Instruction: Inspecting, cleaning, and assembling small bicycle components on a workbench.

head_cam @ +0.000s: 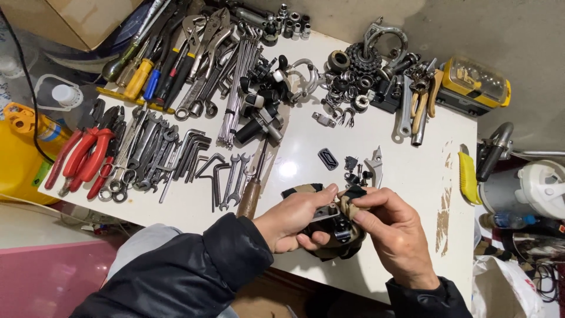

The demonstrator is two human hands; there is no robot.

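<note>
At the near edge of the white table (412,171), your left hand (297,218) & right hand (394,232) meet on a small black-and-tan bike part (338,235). Left fingers curl shut round it from below, thumb on top; right thumb & forefinger pinch its tan upper bit. Wrenches (147,153) and red-handled pliers (85,156) lie well to the left, sprockets & small metal parts (359,76) beyond.
</note>
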